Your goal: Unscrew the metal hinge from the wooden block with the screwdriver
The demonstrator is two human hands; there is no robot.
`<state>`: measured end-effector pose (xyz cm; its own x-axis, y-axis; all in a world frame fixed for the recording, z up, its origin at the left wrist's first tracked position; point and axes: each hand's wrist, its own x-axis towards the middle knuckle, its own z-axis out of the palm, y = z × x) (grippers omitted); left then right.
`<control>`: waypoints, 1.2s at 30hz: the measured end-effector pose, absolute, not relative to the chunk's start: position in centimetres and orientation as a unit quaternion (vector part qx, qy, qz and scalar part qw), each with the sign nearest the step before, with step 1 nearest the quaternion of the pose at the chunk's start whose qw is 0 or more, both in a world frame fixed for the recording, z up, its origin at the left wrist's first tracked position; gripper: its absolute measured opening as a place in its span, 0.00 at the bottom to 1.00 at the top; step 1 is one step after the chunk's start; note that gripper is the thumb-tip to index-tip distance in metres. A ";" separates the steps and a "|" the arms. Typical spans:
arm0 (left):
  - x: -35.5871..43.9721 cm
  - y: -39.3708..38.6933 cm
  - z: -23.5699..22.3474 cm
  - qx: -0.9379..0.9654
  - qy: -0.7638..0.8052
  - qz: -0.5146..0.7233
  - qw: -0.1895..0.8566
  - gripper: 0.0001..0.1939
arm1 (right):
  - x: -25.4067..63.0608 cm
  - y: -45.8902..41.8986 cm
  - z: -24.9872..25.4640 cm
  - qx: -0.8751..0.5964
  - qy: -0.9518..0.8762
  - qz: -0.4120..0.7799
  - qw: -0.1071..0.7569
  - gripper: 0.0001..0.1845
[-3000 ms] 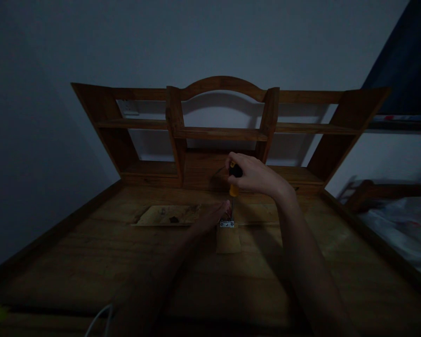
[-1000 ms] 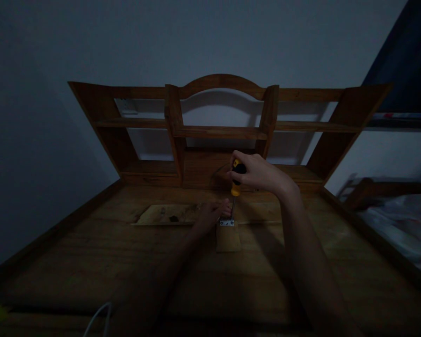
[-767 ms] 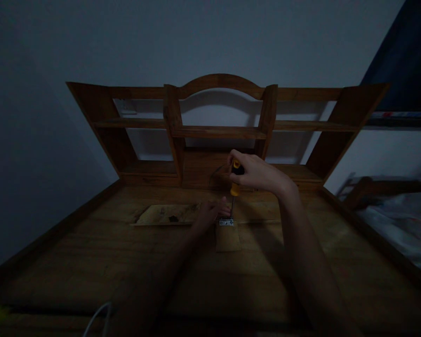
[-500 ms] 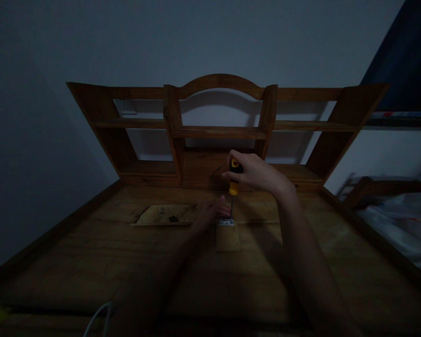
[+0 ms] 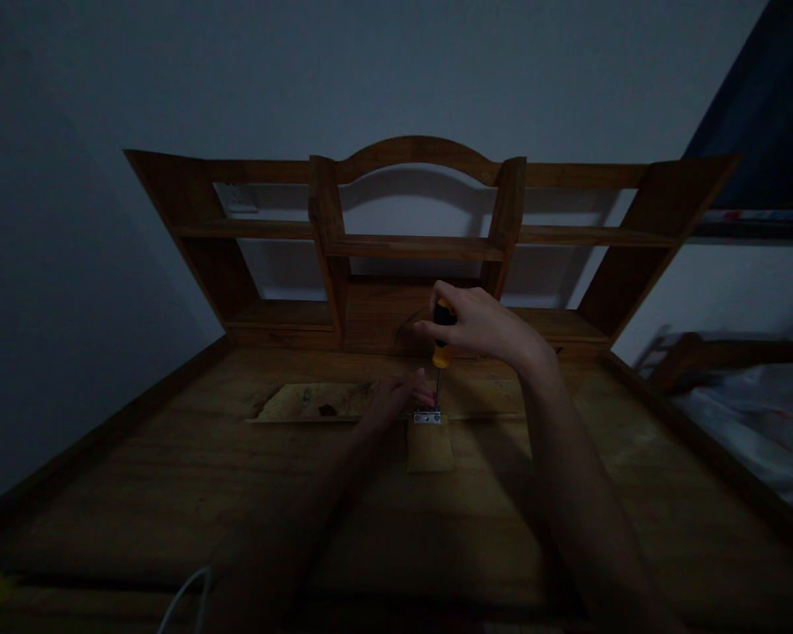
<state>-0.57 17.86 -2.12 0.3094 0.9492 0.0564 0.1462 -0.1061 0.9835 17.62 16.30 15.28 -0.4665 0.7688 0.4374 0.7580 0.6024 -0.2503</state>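
In dim light, I have the right hand (image 5: pixel 485 326) with its fingers wrapped around the black-and-yellow handle of a screwdriver (image 5: pixel 441 357). The shank points almost straight down below those fingers, its tip at the right end of a small silver hinge (image 5: pixel 426 417); I cannot tell whether it sits in a screw. The left hand (image 5: pixel 396 396) lies low, its fingers stretched out just beside the hinge; I cannot tell whether they pinch anything. Nearer to me than these fingers, a short wooden piece (image 5: pixel 430 449) extends from the hinge; a long rough-edged board (image 5: pixel 330 402) runs beneath the left hand. All rest on a wooden tabletop (image 5: pixel 191 493). Beyond both sets of fingers stands a wooden shelf unit (image 5: pixel 416 248) with an arched top.
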 end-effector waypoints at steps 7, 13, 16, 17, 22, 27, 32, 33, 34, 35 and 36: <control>-0.8 17.9 -2.2 0.632 0.437 0.387 0.509 0.36 | 17.4 16.3 15.4 -0.434 -0.866 0.013 0.249 0.10; -0.7 17.8 -2.2 0.624 0.433 0.396 0.516 0.34 | 17.3 16.1 15.5 -0.450 -0.858 -0.027 0.246 0.11; -0.6 18.0 -2.6 0.633 0.432 0.401 0.502 0.33 | 17.4 16.2 15.5 -0.447 -0.861 -0.025 0.242 0.05; -0.5 18.0 -2.7 0.641 0.433 0.402 0.489 0.33 | 17.4 16.3 15.4 -0.444 -0.862 -0.020 0.244 0.05; -0.1 17.9 -2.7 0.657 0.453 0.402 0.449 0.32 | 17.4 16.3 15.3 -0.432 -0.865 -0.005 0.255 0.07; 0.1 18.1 -2.9 0.643 0.452 0.403 0.468 0.30 | 17.3 16.1 15.5 -0.444 -0.860 -0.030 0.249 0.06; 0.1 18.4 -3.5 0.664 0.421 0.413 0.459 0.32 | 17.3 16.0 15.6 -0.442 -0.863 -0.002 0.246 0.10; 0.1 18.4 -3.5 0.666 0.419 0.414 0.458 0.32 | 17.3 16.0 15.5 -0.444 -0.862 0.007 0.246 0.10; 0.1 18.4 -3.5 0.666 0.420 0.415 0.456 0.31 | 17.3 16.0 15.5 -0.446 -0.861 0.013 0.245 0.11; 0.1 18.4 -3.5 0.666 0.423 0.413 0.455 0.31 | 17.3 16.1 15.4 -0.449 -0.859 0.013 0.245 0.11; 0.1 18.3 -3.4 0.667 0.425 0.411 0.454 0.31 | 17.4 16.1 15.4 -0.451 -0.858 0.008 0.244 0.11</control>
<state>0.15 18.31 -3.41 0.3015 0.9396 0.1617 0.1944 -0.2267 0.9544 17.37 16.08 15.40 -0.4738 0.7788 0.4111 0.7710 0.5924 -0.2337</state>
